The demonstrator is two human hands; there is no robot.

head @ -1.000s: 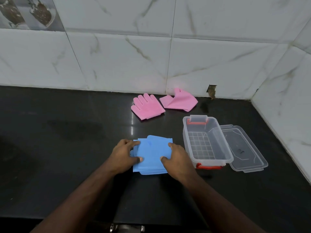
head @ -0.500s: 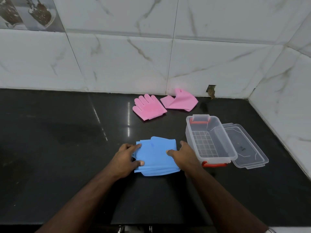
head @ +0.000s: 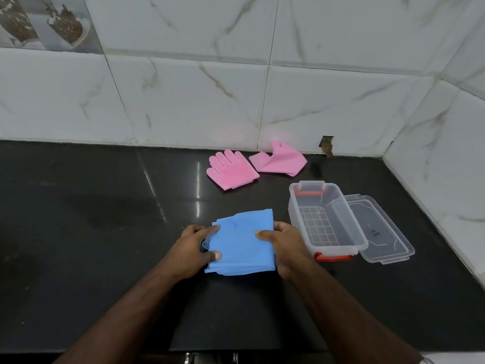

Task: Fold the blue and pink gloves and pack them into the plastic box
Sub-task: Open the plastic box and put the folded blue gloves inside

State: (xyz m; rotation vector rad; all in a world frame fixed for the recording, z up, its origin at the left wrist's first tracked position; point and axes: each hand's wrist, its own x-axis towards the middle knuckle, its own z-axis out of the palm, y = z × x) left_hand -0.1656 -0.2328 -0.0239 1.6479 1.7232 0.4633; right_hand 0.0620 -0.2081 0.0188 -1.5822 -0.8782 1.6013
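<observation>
Folded stack of blue gloves (head: 242,243), near the front edge of the black countertop (head: 78,232), gripped at both sides: the left hand (head: 193,248) pinches its left edge with thumb on top, and the right hand (head: 284,245) clasps its right edge likewise. Whether the stack is lifted or rests on the surface cannot be told.

Progress: the blue pair appears folded but not yet packed. The clear plastic box (head: 325,219), just right of the stack, stands open and empty, its grid floor visible; its lid (head: 380,229) lies flat against its right side. One pink glove (head: 231,170) lies spread flat toward the back edge; a second pink glove (head: 279,160), beside it by the tiled wall (head: 183,95), looks partly folded. Both remain to be packed.

Clearance: the path rightward to the box mouth is short and unobstructed. The right wall and back corner close in beyond the lid; open countertop lies to the left.
</observation>
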